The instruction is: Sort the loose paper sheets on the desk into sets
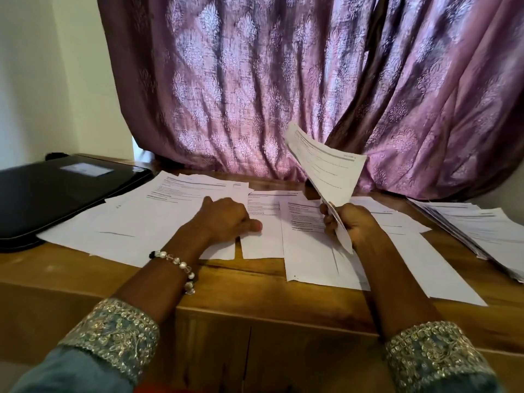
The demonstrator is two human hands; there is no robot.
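Several loose printed paper sheets (170, 211) lie spread over the wooden desk (255, 302), overlapping from left to right. My right hand (350, 222) grips a printed sheet (326, 168) by its lower edge and holds it raised and tilted above the desk. My left hand (226, 219) rests on the sheets near the middle, fingers curled under and thumb pressing on a sheet (262, 242). Whether it pinches that sheet is unclear.
A black folder (51, 191) lies at the back left, partly under the sheets. A stack of papers (482, 231) sits at the desk's right edge. A purple patterned curtain (283, 80) hangs behind the desk.
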